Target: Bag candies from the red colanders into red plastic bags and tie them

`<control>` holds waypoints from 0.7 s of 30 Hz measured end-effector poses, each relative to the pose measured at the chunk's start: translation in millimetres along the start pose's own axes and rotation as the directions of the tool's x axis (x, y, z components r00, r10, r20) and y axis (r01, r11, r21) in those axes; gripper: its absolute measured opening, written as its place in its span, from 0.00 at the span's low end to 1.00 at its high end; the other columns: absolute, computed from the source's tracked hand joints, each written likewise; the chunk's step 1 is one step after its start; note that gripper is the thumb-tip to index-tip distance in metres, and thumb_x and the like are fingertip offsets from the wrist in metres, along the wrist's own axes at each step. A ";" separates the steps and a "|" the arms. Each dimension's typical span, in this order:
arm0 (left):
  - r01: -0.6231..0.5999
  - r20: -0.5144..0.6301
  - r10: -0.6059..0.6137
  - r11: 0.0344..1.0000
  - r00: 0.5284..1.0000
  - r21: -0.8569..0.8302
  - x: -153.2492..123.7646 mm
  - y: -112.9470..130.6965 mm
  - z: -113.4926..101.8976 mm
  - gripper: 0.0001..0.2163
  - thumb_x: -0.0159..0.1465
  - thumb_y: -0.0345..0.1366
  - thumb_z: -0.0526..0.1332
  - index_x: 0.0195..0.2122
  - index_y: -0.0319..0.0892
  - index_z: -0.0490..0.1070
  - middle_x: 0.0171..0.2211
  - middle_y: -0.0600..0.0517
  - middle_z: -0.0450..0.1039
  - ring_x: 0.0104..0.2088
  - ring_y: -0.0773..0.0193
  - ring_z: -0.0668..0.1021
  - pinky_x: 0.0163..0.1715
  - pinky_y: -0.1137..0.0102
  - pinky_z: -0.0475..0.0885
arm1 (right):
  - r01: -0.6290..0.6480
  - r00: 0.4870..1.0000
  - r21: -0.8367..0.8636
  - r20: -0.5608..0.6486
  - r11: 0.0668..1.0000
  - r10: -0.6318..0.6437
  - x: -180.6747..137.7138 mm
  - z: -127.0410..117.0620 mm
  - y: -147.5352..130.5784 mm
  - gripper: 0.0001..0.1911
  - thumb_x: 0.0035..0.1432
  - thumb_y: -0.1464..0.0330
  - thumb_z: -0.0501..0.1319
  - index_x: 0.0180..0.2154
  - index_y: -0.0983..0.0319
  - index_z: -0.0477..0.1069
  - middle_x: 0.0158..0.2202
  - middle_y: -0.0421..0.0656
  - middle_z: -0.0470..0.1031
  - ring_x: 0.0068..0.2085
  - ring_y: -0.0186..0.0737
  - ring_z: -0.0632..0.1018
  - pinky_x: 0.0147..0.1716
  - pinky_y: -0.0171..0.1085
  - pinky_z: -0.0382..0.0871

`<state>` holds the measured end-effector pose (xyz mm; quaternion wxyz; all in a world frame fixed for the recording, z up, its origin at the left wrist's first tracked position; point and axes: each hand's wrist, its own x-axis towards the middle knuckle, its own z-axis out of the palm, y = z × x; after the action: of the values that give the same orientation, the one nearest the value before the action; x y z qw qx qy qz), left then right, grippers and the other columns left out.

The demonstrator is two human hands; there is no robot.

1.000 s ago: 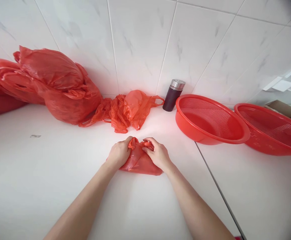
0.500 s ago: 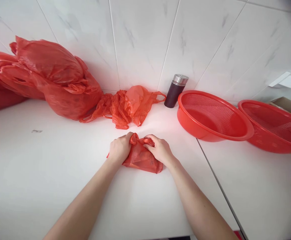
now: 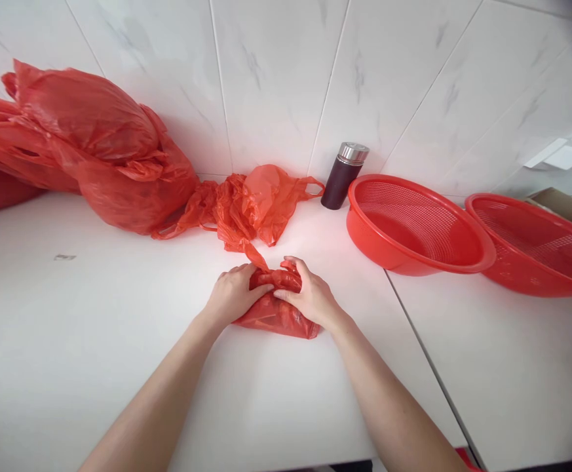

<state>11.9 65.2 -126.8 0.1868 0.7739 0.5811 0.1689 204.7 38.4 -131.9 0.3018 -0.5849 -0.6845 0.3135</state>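
Observation:
A small red plastic bag point(image 3: 276, 318) lies on the white counter point(image 3: 94, 341) in front of me, with something inside it. My left hand point(image 3: 231, 295) is closed on the bag's left side, its fingers pinching the gathered top. My right hand point(image 3: 310, 295) is closed on the right side, fingers curled over the twisted plastic. One thin strip of the bag sticks up behind my left hand. Both hands press together over the bag's neck.
A loose crumpled red bag point(image 3: 253, 206) lies just behind my hands. Large stuffed red bags point(image 3: 99, 157) fill the back left against the tiled wall. A dark flask point(image 3: 342, 176) with a steel cap stands by two red colander basins point(image 3: 416, 226) point(image 3: 536, 246) at right.
My hands have moved closer together over the bag's top. The gathered plastic is now twisted between my fingers, and one strip sticks up behind my left hand.

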 end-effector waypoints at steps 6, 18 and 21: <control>0.068 -0.017 -0.069 0.997 0.997 -0.046 2.5 -2.5 5.5 0.10 0.59 0.44 0.57 0.27 0.43 0.70 0.27 0.47 0.76 0.31 0.50 0.78 0.36 0.60 0.69 | -0.045 0.998 0.028 -0.033 0.999 0.045 3.6 0.8 7.7 0.27 0.56 0.62 0.63 0.57 0.48 0.60 0.51 0.38 0.74 0.49 0.43 0.76 0.49 0.44 0.67; 0.140 -0.095 -0.228 0.823 0.969 -0.551 3.4 -6.5 -1.9 0.26 0.63 0.57 0.49 0.27 0.41 0.74 0.28 0.49 0.78 0.32 0.56 0.79 0.34 0.67 0.71 | 0.048 0.967 0.798 -0.188 0.600 0.174 5.3 0.7 -3.4 0.23 0.60 0.48 0.55 0.24 0.59 0.57 0.29 0.39 0.70 0.29 0.35 0.70 0.31 0.36 0.65; 0.210 -0.146 -0.379 0.749 0.914 -0.628 8.9 -16.3 0.2 0.26 0.59 0.60 0.52 0.20 0.41 0.68 0.20 0.50 0.72 0.25 0.56 0.75 0.27 0.67 0.68 | 0.063 0.957 0.863 -0.196 0.502 0.216 7.6 -4.4 -7.7 0.26 0.59 0.47 0.55 0.22 0.59 0.51 0.20 0.35 0.59 0.23 0.32 0.62 0.25 0.34 0.61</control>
<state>0.7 78.0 -134.5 0.3672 0.5421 0.6325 0.4137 202.5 45.3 -122.7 0.6309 -0.4246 -0.3610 0.5397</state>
